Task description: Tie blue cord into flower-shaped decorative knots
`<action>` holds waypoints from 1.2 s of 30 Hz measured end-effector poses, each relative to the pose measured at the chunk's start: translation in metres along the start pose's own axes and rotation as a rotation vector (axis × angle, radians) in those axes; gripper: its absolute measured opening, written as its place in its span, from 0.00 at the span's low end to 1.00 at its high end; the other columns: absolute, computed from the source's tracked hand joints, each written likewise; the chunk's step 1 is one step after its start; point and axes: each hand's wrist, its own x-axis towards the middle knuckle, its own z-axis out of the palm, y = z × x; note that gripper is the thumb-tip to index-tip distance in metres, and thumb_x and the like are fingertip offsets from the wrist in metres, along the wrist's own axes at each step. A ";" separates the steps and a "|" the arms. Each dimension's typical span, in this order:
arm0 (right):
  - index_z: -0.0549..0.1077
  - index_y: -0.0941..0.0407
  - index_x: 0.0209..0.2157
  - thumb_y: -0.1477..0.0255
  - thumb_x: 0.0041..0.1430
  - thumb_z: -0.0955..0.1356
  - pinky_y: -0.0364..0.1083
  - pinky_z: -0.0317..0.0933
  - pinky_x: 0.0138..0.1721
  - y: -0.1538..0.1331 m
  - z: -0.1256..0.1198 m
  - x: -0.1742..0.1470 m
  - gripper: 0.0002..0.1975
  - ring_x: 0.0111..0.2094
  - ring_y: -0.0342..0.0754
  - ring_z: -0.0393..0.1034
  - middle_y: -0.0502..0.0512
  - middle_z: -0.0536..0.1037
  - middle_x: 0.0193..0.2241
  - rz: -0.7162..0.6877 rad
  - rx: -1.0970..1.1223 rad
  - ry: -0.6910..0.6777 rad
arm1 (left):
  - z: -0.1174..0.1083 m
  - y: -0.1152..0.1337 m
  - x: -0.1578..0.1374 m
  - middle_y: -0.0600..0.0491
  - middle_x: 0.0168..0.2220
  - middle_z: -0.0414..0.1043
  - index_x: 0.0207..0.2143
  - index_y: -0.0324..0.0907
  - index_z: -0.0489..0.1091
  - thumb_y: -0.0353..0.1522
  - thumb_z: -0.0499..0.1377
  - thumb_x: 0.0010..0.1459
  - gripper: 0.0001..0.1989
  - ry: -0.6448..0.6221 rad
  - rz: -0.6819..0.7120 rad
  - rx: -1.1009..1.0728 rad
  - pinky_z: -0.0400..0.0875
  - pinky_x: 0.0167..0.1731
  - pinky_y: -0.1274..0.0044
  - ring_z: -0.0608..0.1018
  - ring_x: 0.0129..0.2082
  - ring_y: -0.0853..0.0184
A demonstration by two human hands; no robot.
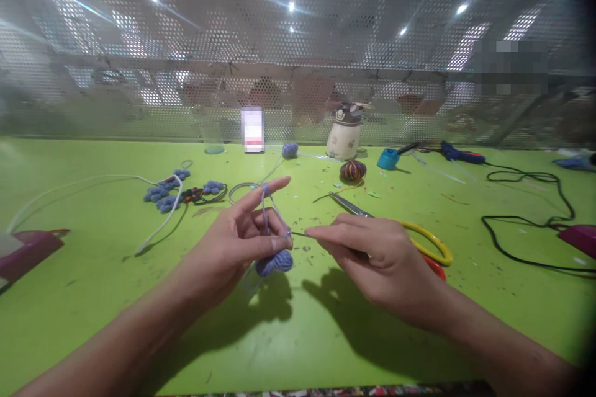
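Because the right hand (367,254) covers most of a thin metal tool (298,234) and part of the scissors (347,203), I can't make out the tool's tip. That hand pinches it near mid-frame; beside it, the left hand (246,236), forefinger raised under yarn (266,189), grips a small lilac crocheted piece (274,262) above the green table (288,356). A perforated screen (298,37) fills the upper frame.

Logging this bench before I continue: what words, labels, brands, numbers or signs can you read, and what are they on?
None can be read.
Phone: screen pixelated, unreadable.
Cream jar: small marks, too blurred to tell whether they are lettering.
Perforated panel: pixelated patch at upper right, unreadable.
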 end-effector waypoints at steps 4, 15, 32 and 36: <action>0.77 0.62 0.47 0.85 0.60 0.63 0.42 0.54 0.25 0.001 0.001 -0.002 0.18 0.24 0.43 0.62 0.52 0.70 0.24 -0.055 -0.105 0.003 | 0.000 -0.002 0.000 0.56 0.27 0.72 0.66 0.48 0.54 0.25 0.70 0.46 0.47 0.007 0.007 0.019 0.68 0.28 0.81 0.72 0.27 0.71; 0.76 0.63 0.49 0.84 0.60 0.61 0.45 0.51 0.26 -0.002 0.001 -0.008 0.19 0.26 0.46 0.61 0.56 0.70 0.25 -0.155 -0.407 -0.017 | -0.003 -0.007 0.001 0.57 0.27 0.73 0.66 0.51 0.55 0.24 0.67 0.51 0.43 -0.013 0.056 0.110 0.67 0.26 0.81 0.72 0.26 0.72; 0.79 0.58 0.43 0.81 0.62 0.63 0.42 0.57 0.27 -0.007 0.011 -0.002 0.14 0.26 0.43 0.66 0.54 0.75 0.26 0.183 0.070 -0.022 | 0.004 -0.006 0.002 0.57 0.25 0.71 0.68 0.47 0.49 0.28 0.69 0.49 0.48 0.030 0.030 0.240 0.66 0.25 0.80 0.71 0.23 0.71; 0.77 0.59 0.34 0.75 0.62 0.65 0.39 0.52 0.20 -0.008 0.011 0.006 0.07 0.18 0.39 0.60 0.47 0.71 0.19 0.651 0.558 -0.180 | 0.006 -0.007 0.003 0.57 0.25 0.71 0.69 0.45 0.46 0.28 0.68 0.49 0.49 0.038 0.056 0.297 0.66 0.25 0.79 0.71 0.23 0.70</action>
